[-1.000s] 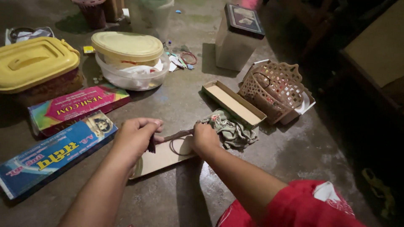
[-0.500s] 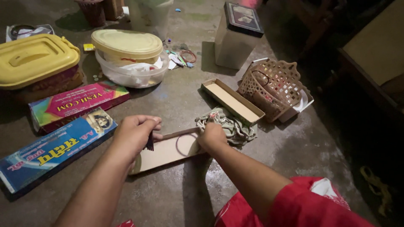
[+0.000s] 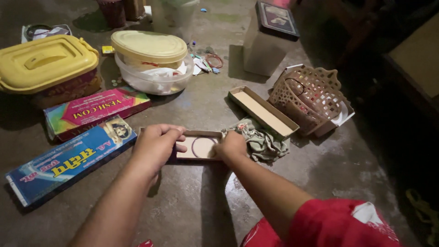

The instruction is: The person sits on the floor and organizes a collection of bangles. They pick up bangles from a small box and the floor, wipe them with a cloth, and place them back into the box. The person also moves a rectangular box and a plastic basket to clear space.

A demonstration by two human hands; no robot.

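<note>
Head view looks down at a rough, stained concrete floor [image 3: 192, 206] in dim light. Left hand [image 3: 155, 146] curls over the near end of a shallow cardboard box tray [image 3: 201, 147], its grip pressed together, thumb against the fingers; whether anything is pinched inside cannot be told. Right hand [image 3: 232, 145] rests knuckles-up on the tray's other end, fingers folded under and hidden, so its grip cannot be told. A thin dark bangle ring [image 3: 202, 147] lies flat in the tray between both hands. Much of the tray is covered by the hands.

Just beside the right hand lies a crumpled greenish cloth [image 3: 261, 141], touching a second open cardboard tray [image 3: 263, 112]. Beyond it, a woven plastic lattice basket [image 3: 311, 98] lies tipped on its side. To the left lie a long blue printed box [image 3: 68, 160] and a pink one [image 3: 96, 112]. Farther back stand a yellow lidded container [image 3: 45, 64] and a clear tub with a cream oval lid [image 3: 150, 46]. A red sleeve [image 3: 338, 226] is cut off at the bottom edge.
</note>
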